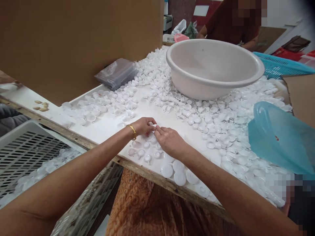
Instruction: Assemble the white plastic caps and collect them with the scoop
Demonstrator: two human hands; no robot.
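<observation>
Above the white table (pixel 154 109), my two hands meet fingertip to fingertip. My left hand (pixel 144 126), with a gold bangle at the wrist, pinches a small white plastic cap (pixel 154 125). The fingertips of my right hand (pixel 171 142) are closed on the same cap from the other side. Fingers cover most of it, so its full shape is hidden. Just below my hands lie several small round white pieces with tabs (pixel 147 158). Flat white discs (pixel 179 177) rest near the table edge, below my right wrist.
A large white basin (pixel 216 88) stands on a wide spread of white plastic pieces (pixel 192 111). Folded clear bags (pixel 116 72) lie by the brown board (pixel 81 39). A blue scoop (pixel 278 141) is at right, a crate (pixel 27 137) at lower left. Another person (pixel 228 28) sits opposite.
</observation>
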